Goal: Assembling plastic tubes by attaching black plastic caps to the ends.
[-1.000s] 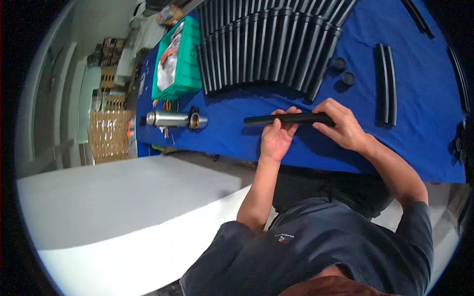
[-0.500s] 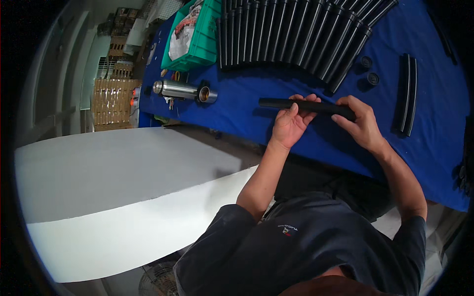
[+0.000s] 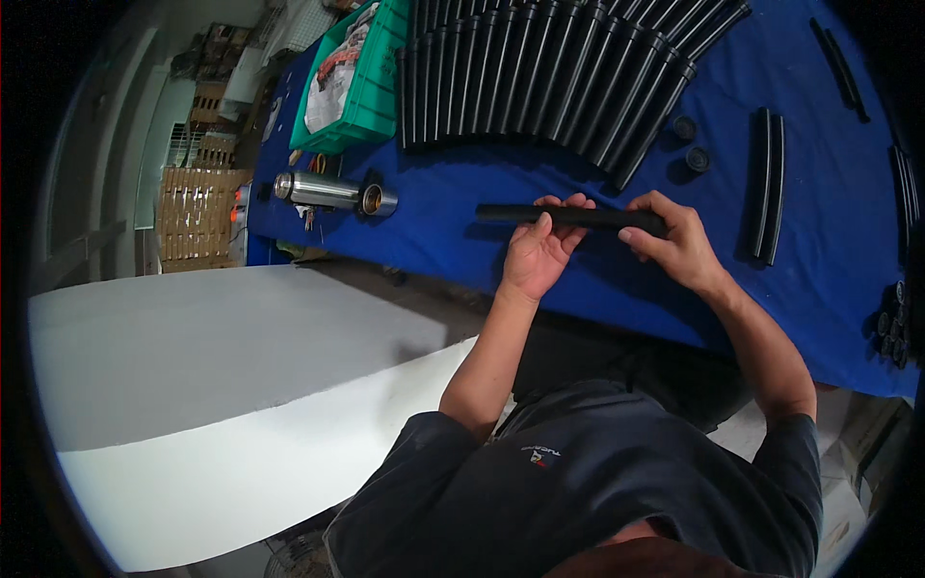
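Observation:
A black tube (image 3: 605, 219) lies level across both my hands, above the near part of the blue-covered table (image 3: 434, 241). My left hand (image 3: 545, 249) is closed round its middle, palm up, thumb on the near side and fingertips showing behind. The tube's left end sticks out past that thumb. My right hand (image 3: 677, 236) grips the right end from above, hiding that end. Beyond my right hand, two black round caps (image 3: 696, 159) sit on the cloth. A row of black tubes with collared ends (image 3: 520, 82) lies fanned out farther back.
Two long black tubes (image 3: 768, 188) lie right of my hands, with more black pieces (image 3: 896, 328) by the right edge. At left are a steel flask (image 3: 323, 190), a green crate (image 3: 371, 101) holding paper, and scissors (image 3: 319, 164). A white-and-grey surface (image 3: 241, 356) stands at lower left.
The whole scene has shifted left in the picture, bringing more of the table's right side into view. Both hands keep their grip on the tube, with little change in pose.

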Motion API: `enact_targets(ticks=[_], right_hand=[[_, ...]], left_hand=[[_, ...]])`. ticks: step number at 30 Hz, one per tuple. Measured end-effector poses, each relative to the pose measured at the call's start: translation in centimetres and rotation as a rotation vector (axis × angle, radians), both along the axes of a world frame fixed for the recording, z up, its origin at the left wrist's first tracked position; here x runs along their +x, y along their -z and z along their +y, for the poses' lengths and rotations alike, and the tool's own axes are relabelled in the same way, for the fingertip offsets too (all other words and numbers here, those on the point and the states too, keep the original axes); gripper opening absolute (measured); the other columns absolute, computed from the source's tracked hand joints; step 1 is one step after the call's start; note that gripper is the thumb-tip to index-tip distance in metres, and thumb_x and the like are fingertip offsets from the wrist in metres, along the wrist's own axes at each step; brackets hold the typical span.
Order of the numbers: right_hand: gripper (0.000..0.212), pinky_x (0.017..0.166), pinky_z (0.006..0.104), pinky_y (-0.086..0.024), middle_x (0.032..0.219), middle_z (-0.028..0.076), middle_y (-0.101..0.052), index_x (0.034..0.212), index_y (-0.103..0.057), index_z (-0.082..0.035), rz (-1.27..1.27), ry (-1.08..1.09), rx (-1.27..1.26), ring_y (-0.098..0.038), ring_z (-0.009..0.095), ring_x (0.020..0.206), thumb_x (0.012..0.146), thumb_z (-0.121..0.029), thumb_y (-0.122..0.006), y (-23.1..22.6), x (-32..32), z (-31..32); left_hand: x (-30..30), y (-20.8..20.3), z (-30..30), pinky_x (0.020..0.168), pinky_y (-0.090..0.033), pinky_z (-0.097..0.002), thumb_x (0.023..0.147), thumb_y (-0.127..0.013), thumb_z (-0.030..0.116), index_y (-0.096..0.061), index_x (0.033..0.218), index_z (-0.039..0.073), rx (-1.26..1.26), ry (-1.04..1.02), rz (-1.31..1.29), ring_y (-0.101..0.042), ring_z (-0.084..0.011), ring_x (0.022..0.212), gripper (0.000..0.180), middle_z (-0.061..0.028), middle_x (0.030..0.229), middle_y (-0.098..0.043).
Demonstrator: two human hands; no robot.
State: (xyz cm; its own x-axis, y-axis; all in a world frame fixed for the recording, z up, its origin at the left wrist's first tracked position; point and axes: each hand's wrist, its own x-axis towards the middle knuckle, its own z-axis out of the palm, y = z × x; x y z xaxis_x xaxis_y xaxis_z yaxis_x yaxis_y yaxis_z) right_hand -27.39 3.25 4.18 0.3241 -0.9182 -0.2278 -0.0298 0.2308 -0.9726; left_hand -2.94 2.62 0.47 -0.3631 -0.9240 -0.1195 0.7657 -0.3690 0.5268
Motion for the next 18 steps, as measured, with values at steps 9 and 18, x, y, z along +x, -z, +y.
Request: enact_targets(ticks=[9, 18], right_hand=[[0.037, 0.062, 0.0312, -0.045, 0.080, 0.009, -0.060, 0.109, -0.059, 0.000, 0.139, 0.026, -0.367, -0.057, 0.016, 0.069, 0.082, -0.019, -0.077, 1.0, -0.1, 0.0], [0.032, 0.055, 0.0269, -0.046, 0.069, 0.004, -0.058, 0.107, -0.060, 0.000, 0.113, 0.064, -0.433, -0.057, 0.010, 0.061, 0.085, -0.017, -0.076, 1.3, 0.0, -0.2]], left_hand=[[0.1, 0.3, -0.2, 0.112, -0.042, -0.0495, 0.100, -0.054, 0.016, -0.057, 0.120, 0.001, 0.001, 0.034, 0.060, -0.044, -0.0386, 0.135, 0.025, -0.0237, 0.135, -0.054], [0.2, 0.4, -0.4, 0.112, -0.043, -0.0500, 0.100, -0.054, 0.015, -0.056, 0.120, 0.000, 0.015, 0.031, 0.095, -0.044, -0.0388, 0.135, 0.025, -0.0243, 0.136, -0.053]])
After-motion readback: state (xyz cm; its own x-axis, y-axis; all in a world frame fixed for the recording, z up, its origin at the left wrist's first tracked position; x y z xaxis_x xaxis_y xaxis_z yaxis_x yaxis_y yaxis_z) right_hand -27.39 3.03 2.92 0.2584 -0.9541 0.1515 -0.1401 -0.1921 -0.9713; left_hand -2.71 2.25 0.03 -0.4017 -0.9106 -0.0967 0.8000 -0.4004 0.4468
